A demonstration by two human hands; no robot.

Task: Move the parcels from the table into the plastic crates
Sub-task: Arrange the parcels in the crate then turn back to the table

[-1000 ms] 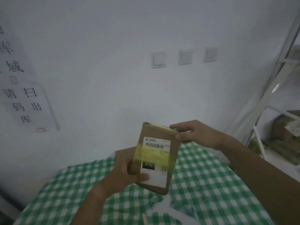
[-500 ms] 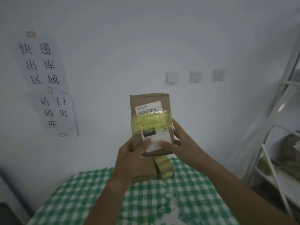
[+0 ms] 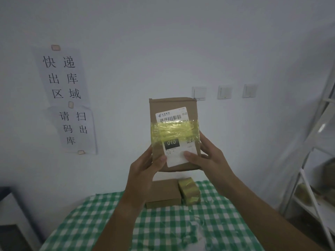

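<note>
Since the previous frame, both hands have raised the brown cardboard parcel with yellow tape band [image 3: 174,132] slightly. Left hand [image 3: 145,171] and right hand [image 3: 208,160] grip its lower end, thumbs on the label, upright above the green-checked table [image 3: 163,230]. Behind lie a flat brown box [image 3: 164,193] and a small yellow-taped parcel [image 3: 189,192], touching.

- You're standing in a parcel pickup and dispatch room.
- Paper wall signs [image 3: 66,98] read "快递出库区域" and "请扫码出库".
- Taped cardboard parcels [image 3: 164,193] sit on your checked worktop [image 3: 163,229].
- White shelving [image 3: 315,178] at your right holds more goods.
</note>
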